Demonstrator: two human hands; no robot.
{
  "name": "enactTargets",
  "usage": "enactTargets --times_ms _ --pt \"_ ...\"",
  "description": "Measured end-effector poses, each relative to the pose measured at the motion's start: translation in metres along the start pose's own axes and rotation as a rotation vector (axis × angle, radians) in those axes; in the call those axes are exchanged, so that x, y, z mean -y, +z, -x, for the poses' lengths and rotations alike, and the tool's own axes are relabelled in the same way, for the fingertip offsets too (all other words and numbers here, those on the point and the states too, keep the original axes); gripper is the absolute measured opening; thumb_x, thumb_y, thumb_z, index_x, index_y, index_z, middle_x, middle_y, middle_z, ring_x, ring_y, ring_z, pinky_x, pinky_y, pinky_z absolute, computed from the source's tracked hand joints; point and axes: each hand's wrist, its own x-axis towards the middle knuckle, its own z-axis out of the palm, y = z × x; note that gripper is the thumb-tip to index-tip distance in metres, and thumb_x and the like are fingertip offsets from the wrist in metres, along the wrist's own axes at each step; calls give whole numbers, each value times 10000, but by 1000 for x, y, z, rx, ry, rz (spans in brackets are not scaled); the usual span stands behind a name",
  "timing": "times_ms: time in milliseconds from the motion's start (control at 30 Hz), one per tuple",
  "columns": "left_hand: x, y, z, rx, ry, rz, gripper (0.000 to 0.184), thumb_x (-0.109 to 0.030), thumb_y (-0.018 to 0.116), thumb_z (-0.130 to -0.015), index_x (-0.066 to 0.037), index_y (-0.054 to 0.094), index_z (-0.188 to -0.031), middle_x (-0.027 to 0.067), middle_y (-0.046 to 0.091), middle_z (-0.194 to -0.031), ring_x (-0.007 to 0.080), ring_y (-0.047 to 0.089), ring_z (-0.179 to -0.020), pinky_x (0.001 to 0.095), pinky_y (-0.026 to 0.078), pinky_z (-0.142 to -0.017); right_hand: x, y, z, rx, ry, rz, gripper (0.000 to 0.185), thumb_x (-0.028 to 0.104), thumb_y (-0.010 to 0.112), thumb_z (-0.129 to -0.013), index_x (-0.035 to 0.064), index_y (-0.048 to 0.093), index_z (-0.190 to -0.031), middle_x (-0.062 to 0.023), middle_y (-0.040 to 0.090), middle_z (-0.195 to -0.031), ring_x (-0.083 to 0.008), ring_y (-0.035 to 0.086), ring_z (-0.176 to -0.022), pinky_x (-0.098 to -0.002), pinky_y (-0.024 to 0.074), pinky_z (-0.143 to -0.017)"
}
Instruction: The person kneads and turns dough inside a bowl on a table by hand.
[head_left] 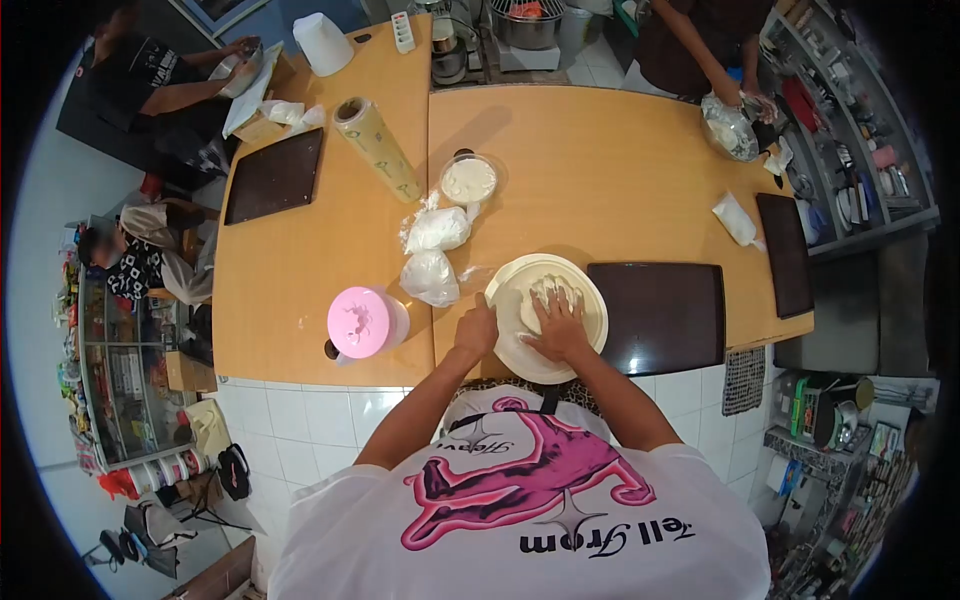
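Note:
A wide cream-coloured bowl (592,288) stands near the table's front edge, with pale dough (537,292) in it. My left hand (478,328) is closed on the bowl's left rim. Inside the bowl, my right hand (560,325) presses down on the dough, fingers spread and coated with flour or dough. Left of the bowl lie two plastic bags of white powder, one nearer (430,278) and one farther (440,229), with spilled powder around them. Beyond them sits a clear tub of white powder (468,180).
A dark baking tray (656,318) lies right of the bowl. A pink-lidded container (366,324) and an upright roll of cling film (378,150) stand left. Co-workers handle bowls at the far left (238,75) and far right (730,128). Another person sits at left.

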Motion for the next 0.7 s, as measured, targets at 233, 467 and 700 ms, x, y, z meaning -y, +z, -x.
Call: enactTargets --times_ms 233,467,700 --pt "-5 -8 4 -8 21 6 319 -239 459 -932 21 374 -1096 305 616 -842 454 622 -784 521 494 -704 1 -1 -4 -32 19 -35 931 673 486 -793 174 119 -1488 -237 192 -1492 -396 145 -1392 -598 43 -1094" --pt "-2 -2 4 -25 -4 10 318 -251 459 -932 5 375 -1103 305 617 -861 464 619 -798 521 494 -703 -14 -35 -13 -139 9 -316 802 501 655 -764 143 346 -1412 -213 365 -1415 -390 301 -1331 -536 217 -1077" --pt "-4 -3 5 -33 -4 -31 319 -259 458 -931 -6 388 -1112 303 618 -865 460 621 -791 524 493 -712 -17 -22 -12 -174 -113 -173 826 453 755 -690 115 409 -1360 -186 457 -1332 -370 377 -1276 -522 278 -1056"
